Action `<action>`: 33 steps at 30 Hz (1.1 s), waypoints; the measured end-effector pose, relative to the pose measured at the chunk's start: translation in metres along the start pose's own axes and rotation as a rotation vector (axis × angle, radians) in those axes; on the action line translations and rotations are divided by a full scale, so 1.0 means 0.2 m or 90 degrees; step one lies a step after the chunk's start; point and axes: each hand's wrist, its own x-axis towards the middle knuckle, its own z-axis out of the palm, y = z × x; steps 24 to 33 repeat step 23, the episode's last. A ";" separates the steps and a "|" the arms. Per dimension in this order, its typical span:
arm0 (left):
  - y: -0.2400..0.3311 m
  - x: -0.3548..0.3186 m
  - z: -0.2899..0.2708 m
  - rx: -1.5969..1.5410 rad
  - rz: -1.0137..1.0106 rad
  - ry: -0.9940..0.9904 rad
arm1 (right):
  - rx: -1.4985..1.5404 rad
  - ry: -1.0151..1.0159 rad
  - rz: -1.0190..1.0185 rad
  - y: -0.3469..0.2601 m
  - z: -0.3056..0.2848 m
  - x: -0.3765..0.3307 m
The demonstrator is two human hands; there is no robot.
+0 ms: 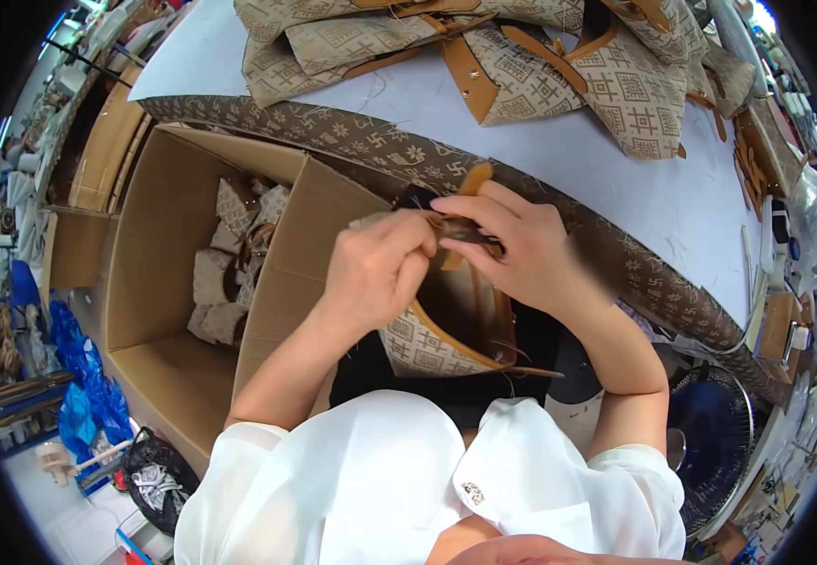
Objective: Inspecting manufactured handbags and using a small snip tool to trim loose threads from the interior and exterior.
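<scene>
An open handbag (418,344) in beige patterned cloth with tan trim rests on my lap, its mouth turned up. Over its upper rim, my left hand (380,264) is closed in a pinch; what its fingertips grip is too small to make out. My right hand (521,235) meets it there, thumb and fingers closed around a small dark tool (484,238) that looks like thread snips. A tan strap (476,177) sticks up behind the right fingers. The strap's lower part shows below the fingertips, above the bag's dark inside.
More patterned bags (540,71) lie heaped on the white table (559,160) ahead. At the left stands an open cardboard box (159,254) with patterned pieces (216,282) in it. A fan (714,452) stands at right; a black bag-lined bin (159,480) is at lower left.
</scene>
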 end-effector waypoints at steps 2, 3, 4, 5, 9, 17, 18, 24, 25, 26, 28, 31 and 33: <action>0.02 -0.02 0.00 -0.006 -0.025 -0.014 | -0.132 -0.041 -0.047 0.03 0.05 0.02; 0.03 -0.03 0.00 -0.011 -0.044 -0.004 | -0.131 -0.038 -0.050 0.05 0.07 0.02; 0.03 -0.03 -0.01 -0.015 -0.063 0.006 | -0.012 0.039 -0.037 0.07 0.08 0.02; 0.03 -0.03 -0.01 -0.020 -0.083 0.017 | 0.108 0.114 -0.025 0.09 0.09 0.02; -0.03 -0.06 -0.06 0.001 -0.104 0.165 | 0.647 0.321 0.048 0.01 -0.17 -0.05; -0.04 -0.05 -0.07 -0.032 -0.157 0.422 | 0.237 0.085 0.220 -0.26 0.32 -0.20; -0.04 -0.06 -0.11 -0.040 -0.152 0.409 | 0.293 0.131 0.206 -0.20 0.35 -0.23; -0.15 -0.02 -0.38 -0.297 -0.304 -0.003 | 0.674 0.223 0.177 0.11 0.32 -0.33; -0.15 -0.02 -0.38 -0.297 -0.304 -0.003 | 0.674 0.223 0.177 0.11 0.32 -0.33; -0.15 -0.02 -0.38 -0.297 -0.304 -0.003 | 0.674 0.223 0.177 0.11 0.32 -0.33; -0.15 -0.02 -0.38 -0.297 -0.304 -0.003 | 0.674 0.223 0.177 0.11 0.32 -0.33; -0.15 -0.02 -0.38 -0.297 -0.304 -0.003 | 0.674 0.223 0.177 0.11 0.32 -0.33; -0.15 -0.02 -0.38 -0.297 -0.304 -0.003 | 0.674 0.223 0.177 0.11 0.32 -0.33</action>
